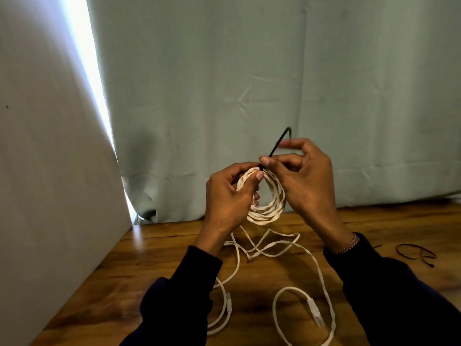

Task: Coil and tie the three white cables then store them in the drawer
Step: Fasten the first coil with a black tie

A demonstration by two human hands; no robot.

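Above the wooden table (154, 248), left hand (230, 198) grips the coiled white cable (268, 208) while right hand (303, 176) pinches the black tie (279, 143); cinch snugly, loops kept aligned.

A coiled white flat cable (267, 201) is held upright at frame centre, a black tie (278, 143) rising from its top. Loose white cables (314, 268) sprawl below it, lower centre.
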